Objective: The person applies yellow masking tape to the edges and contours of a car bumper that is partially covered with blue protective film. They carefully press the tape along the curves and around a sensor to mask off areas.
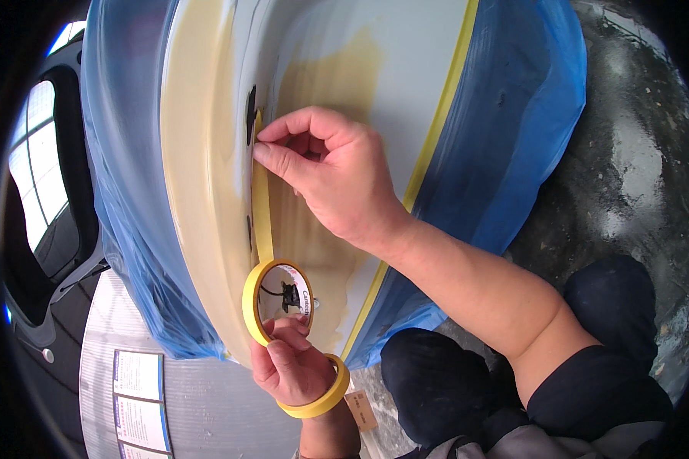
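A pale grey car body panel with tan, sanded-looking patches fills the middle. Along its groove runs a strip of yellow masking tape, still joined to its roll. My right hand pinches the strip's upper part between thumb and fingertips, beside a narrow black slot. Below, my left hand grips the roll of yellow masking tape by its lower rim; through its core a black fitting shows. Around my left wrist hangs a second yellow tape roll.
Blue plastic film covers both sides of the panel, its right edge bordered by a yellow tape line. A dark car body with a window stands left. Posted sheets are at lower left. Shiny dark floor lies right; my knees are below.
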